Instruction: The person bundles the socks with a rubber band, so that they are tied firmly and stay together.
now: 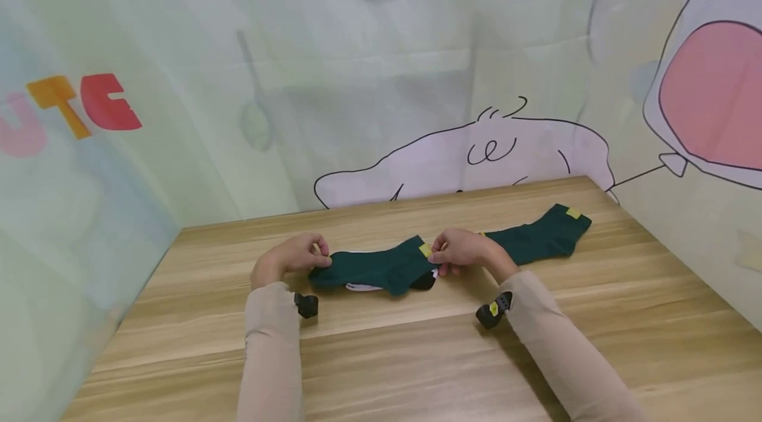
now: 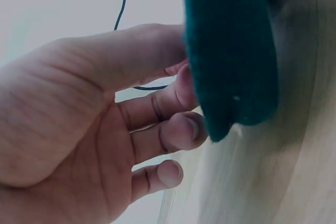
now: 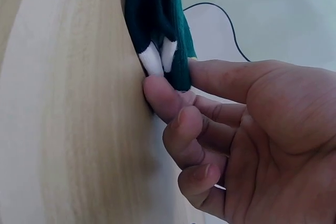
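Observation:
A dark green sock [image 1: 375, 268] lies lengthwise over a black and white sock [image 1: 424, 281], whose edges show below it. At its left end, my left hand [image 1: 297, 253] pinches the green fabric between thumb and forefinger; the fingertips are partly hidden behind the fabric [image 2: 231, 51] in the left wrist view. My right hand [image 1: 464, 248] pinches the other end, beside a yellow label [image 1: 425, 250]. In the right wrist view, white toe tips [image 3: 152, 59] of dark socks sit against the green layer, right at my forefinger.
Another green sock [image 1: 530, 240] with a yellow label lies behind my right wrist, toward the table's right. The wooden table [image 1: 393, 362] meets a printed curtain [image 1: 369, 124] at its back edge. Black wrist cameras [image 1: 307, 305] hang below both wrists.

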Demonstrator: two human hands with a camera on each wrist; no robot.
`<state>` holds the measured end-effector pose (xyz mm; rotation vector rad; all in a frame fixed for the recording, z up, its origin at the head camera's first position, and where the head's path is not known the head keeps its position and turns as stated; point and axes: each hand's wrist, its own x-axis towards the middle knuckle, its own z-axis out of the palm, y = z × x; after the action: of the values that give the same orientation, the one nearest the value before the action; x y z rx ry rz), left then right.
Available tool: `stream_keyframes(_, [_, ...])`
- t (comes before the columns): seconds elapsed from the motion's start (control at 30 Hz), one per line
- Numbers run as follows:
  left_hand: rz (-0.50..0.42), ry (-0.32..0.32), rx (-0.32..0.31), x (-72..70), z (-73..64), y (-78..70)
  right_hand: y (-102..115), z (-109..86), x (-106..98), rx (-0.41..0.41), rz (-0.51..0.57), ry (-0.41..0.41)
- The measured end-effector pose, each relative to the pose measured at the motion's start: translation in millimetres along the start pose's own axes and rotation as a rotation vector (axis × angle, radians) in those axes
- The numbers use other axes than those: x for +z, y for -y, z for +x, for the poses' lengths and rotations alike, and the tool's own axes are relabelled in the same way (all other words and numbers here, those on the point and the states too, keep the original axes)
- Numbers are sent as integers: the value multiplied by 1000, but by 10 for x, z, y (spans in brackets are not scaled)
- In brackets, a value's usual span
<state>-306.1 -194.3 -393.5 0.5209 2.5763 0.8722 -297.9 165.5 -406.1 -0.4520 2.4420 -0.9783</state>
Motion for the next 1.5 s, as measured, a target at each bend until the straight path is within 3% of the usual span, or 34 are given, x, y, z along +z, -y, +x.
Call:
stream_keyframes(0.33, [17,-44,42,5,10,-67,32,-61,-58,20,-1,-1])
stream_keyframes(0.87, [36,-27,86,40,101,-215,19,-110,-149,-1,-20,-8])
stream_keyframes(1.0, [50,-24,105,58,144,-270,-19,-126,-209,7,3,-15])
stream_keyframes(1.2, [72,-28,77,103,176,-347,-67,-198,-335,1,-4,-45])
stream_keyframes(1.5, [134,-30,127,167,230,-537,-185,-314,-540,2,-15,-87])
